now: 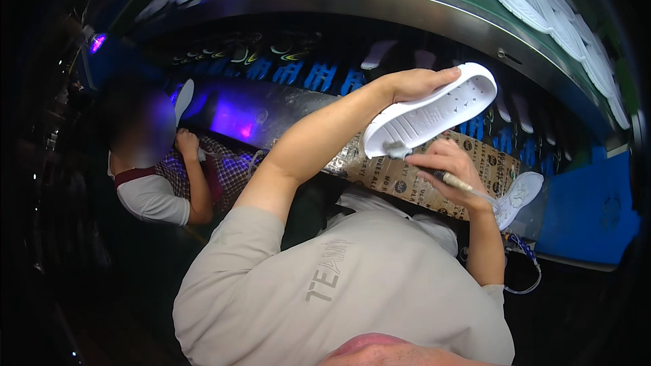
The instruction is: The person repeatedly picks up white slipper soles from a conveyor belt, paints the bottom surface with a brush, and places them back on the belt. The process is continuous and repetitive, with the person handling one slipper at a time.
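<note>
My left hand [417, 83] holds a white shoe sole [434, 112] by its upper edge, tilted with the inner side facing me. My right hand [444, 163] grips a thin brush-like applicator [424, 163] whose tip touches the heel end of the sole. A thin tube runs from the tool down past my right wrist. Both hands are raised over a brown printed cardboard sheet [424, 186].
A co-worker in a white shirt and checked apron [169, 183] works at my left under purple light. A conveyor carries dark shoe parts [271, 61]. White soles [542, 7] lie in rows at the top right. Another white sole [519, 196] and a blue surface [590, 210] are at the right.
</note>
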Demonstrator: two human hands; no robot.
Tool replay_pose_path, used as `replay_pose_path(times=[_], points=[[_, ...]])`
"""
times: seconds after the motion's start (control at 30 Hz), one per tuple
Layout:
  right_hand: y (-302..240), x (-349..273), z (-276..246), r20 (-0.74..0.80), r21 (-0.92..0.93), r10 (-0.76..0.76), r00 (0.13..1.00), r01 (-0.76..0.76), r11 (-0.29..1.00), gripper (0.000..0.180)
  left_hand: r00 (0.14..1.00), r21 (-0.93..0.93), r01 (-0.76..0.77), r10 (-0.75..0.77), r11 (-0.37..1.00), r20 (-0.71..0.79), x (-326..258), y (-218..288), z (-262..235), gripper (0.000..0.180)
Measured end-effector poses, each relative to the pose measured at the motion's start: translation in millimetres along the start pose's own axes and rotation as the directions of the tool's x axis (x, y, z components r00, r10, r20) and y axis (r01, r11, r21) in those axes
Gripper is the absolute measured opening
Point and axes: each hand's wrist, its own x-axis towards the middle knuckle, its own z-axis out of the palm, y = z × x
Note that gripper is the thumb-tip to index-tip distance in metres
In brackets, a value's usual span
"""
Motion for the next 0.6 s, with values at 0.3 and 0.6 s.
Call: replay_pose_path(times=[0.3,0.6], points=[[5,-8,-8,-0.009,0.079,-0.055,0.998,0.055,0.995,0.027,0.987,0.555,0.115,-0.16,0.824,0.032,3,3,-1,0.087],[13,-16,-20,-0.014,0.079,-0.086,0.996,0.087,0.993,0.027,0.961,0.506,0.234,-0.275,0.83,0.008,-23,-6,-3,0.079]])
